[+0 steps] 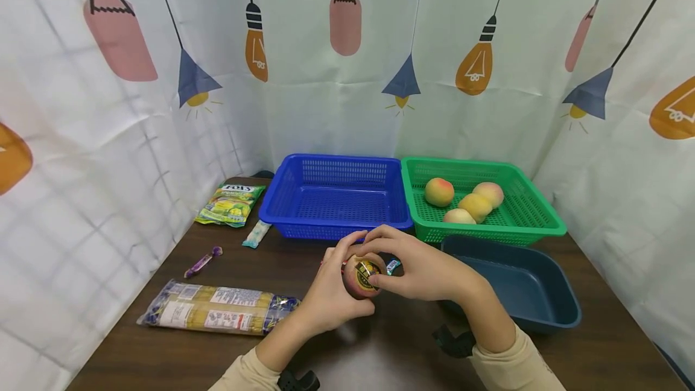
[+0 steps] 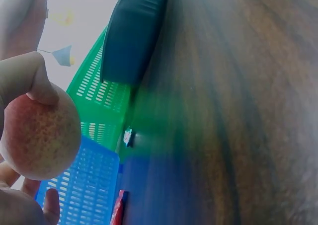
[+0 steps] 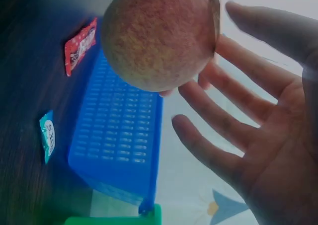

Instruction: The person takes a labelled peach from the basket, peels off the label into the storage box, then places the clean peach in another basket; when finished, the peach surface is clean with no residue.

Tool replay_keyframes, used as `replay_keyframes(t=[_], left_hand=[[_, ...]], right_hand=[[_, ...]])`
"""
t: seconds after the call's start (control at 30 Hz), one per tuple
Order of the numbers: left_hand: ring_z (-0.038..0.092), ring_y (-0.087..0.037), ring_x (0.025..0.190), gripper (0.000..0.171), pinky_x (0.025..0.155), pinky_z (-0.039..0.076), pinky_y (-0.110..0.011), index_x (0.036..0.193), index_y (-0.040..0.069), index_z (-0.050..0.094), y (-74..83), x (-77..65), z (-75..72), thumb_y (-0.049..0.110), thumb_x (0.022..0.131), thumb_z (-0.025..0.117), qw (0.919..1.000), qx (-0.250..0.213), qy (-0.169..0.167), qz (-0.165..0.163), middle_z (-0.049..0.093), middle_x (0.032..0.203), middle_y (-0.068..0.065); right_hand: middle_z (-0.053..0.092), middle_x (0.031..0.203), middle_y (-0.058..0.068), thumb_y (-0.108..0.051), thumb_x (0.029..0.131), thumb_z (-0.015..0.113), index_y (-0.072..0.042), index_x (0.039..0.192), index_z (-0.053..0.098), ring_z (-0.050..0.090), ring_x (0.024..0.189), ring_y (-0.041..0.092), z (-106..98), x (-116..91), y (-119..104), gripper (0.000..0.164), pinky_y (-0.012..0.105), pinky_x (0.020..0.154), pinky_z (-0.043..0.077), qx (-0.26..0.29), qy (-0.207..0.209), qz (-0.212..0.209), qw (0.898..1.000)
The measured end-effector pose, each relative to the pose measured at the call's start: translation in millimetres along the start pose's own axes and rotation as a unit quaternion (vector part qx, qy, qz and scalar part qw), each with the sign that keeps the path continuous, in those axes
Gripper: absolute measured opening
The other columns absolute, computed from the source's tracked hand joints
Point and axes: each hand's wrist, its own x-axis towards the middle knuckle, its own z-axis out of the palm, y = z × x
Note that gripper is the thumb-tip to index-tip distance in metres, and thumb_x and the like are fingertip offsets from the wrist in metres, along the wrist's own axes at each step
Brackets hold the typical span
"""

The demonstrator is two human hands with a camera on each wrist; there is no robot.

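Above the middle of the table is a reddish peach (image 1: pixel 358 285) with a black and gold sticker (image 1: pixel 366 274) on its near side. My left hand (image 1: pixel 338 291) grips the peach from the left, its thumb underneath. From the right, my right hand (image 1: pixel 420 264) reaches over it with arched fingers, the thumb at the sticker's edge. In the right wrist view the right hand (image 3: pixel 268 120) has mostly straight fingers behind the peach (image 3: pixel 159 38), and a small gap separates its thumb from the fruit. The left wrist view shows a finger bent over the peach (image 2: pixel 42 135).
Behind the hands stand a blue basket (image 1: pixel 342 228) and a green basket (image 1: pixel 521 216) with several peaches. A dark blue bin (image 1: pixel 567 312) is at right. On the left lie a noodle pack (image 1: pixel 222 309), a purple candy (image 1: pixel 203 262), a pale wrapper (image 1: pixel 256 234) and a candy bag (image 1: pixel 230 204).
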Motion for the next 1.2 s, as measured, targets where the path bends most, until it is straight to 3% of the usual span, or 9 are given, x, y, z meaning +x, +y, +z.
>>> replay_keyframes(t=[0.13,0.33,0.47,0.6,0.77,0.97,1.2], left_hand=[[0.046,-0.016,0.126,0.124,0.097,0.052,-0.039,0.168,0.043,0.038,-1.7,0.3,-0.1,0.008,0.067,0.1,0.9999,0.003,0.002,0.01,0.065,0.147,0.03],[0.046,-0.017,0.127,0.121,0.095,0.056,-0.035,0.169,0.034,0.041,-2.3,-0.9,0.0,0.009,0.067,0.101,1.0,0.002,0.004,0.007,0.065,0.149,0.024],[0.045,-0.016,0.128,0.121,0.095,0.057,-0.034,0.167,0.042,0.04,-2.7,-1.5,0.3,0.009,0.068,0.101,1.0,-0.002,0.004,0.001,0.065,0.147,0.022],[0.045,-0.016,0.129,0.123,0.096,0.058,-0.032,0.165,0.051,0.039,-3.0,-1.8,0.8,0.009,0.067,0.102,1.0,0.0,0.008,0.002,0.064,0.147,0.021],[0.046,-0.016,0.128,0.123,0.096,0.057,-0.033,0.165,0.049,0.039,-5.0,-1.8,1.3,0.009,0.066,0.1,0.9999,0.007,0.009,0.009,0.064,0.152,0.022],[0.049,-0.017,0.129,0.116,0.102,0.052,-0.042,0.164,0.04,0.043,-8.8,-0.3,1.8,0.008,0.067,0.098,0.9998,-0.003,0.009,0.017,0.068,0.147,0.025],[0.057,-0.019,0.133,0.112,0.107,0.055,-0.036,0.166,0.023,0.044,-12.2,0.5,4.2,-0.001,0.069,0.094,0.9983,-0.045,-0.012,0.036,0.07,0.149,0.007]], right_hand=[[0.062,0.137,-0.018,-0.024,0.102,0.081,-0.032,0.136,0.075,0.061,0.123,0.006,3,1,2,0.035,0.032,0.102,0.058,-0.022,0.003,-0.005,1.0],[0.065,0.136,-0.016,-0.02,0.1,0.084,-0.03,0.133,0.075,0.062,0.126,0.008,5,2,4,0.036,0.032,0.103,0.059,-0.03,0.016,-0.022,0.999],[0.067,0.132,-0.015,-0.019,0.097,0.087,-0.029,0.129,0.075,0.063,0.126,0.011,5,3,2,0.036,0.034,0.103,0.059,-0.034,0.023,-0.027,0.999],[0.068,0.118,-0.014,-0.017,0.097,0.087,-0.028,0.123,0.074,0.063,0.111,0.012,5,3,1,0.032,0.031,0.095,0.058,-0.033,0.026,-0.026,0.999],[0.069,0.105,-0.012,-0.013,0.1,0.083,-0.024,0.114,0.072,0.067,0.097,0.009,4,4,1,0.021,0.033,0.088,0.062,0.01,0.035,-0.039,0.999],[0.069,0.095,-0.011,-0.015,0.104,0.08,-0.025,0.108,0.074,0.065,0.084,0.007,-3,-2,2,0.012,0.03,0.075,0.061,0.037,0.053,-0.052,0.997],[0.074,0.1,-0.011,-0.015,0.102,0.082,-0.028,0.109,0.075,0.072,0.09,0.011,-23,-20,-7,0.017,0.03,0.081,0.063,0.08,0.096,-0.054,0.991]])
